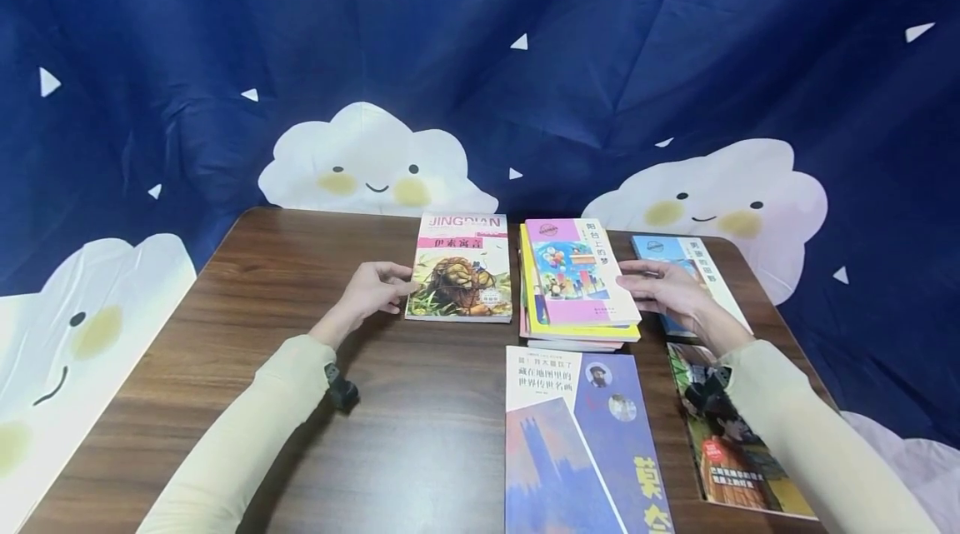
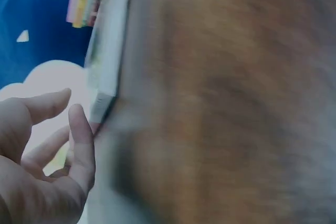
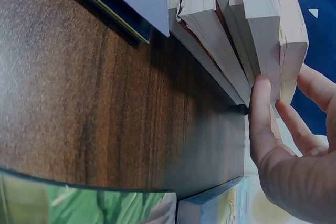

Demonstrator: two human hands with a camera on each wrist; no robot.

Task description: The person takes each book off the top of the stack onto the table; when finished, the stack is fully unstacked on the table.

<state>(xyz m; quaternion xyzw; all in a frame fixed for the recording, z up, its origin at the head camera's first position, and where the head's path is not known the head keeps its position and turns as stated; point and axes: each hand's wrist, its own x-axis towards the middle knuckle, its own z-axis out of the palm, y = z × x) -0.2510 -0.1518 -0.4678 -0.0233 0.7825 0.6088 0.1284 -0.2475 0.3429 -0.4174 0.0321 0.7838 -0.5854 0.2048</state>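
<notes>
The pile of books (image 1: 581, 288) stands far, right of centre, on the bench (image 1: 300, 267); the right hand (image 1: 671, 292), fingers loosely extended, touches its right edge without gripping. The left hand (image 1: 371, 292), equally relaxed, has fingertips at the left edge of the "JINGDIAN 伊索寓言" book (image 1: 459, 271). Lining-up seems underway, calling for gentle, level pressure. The pile's top cover reads "阳台上的梦".

the top book (image 1: 576, 271) is pink-and-white, the backdrop (image 1: 480, 9) cloud-patterned blue.
</notes>
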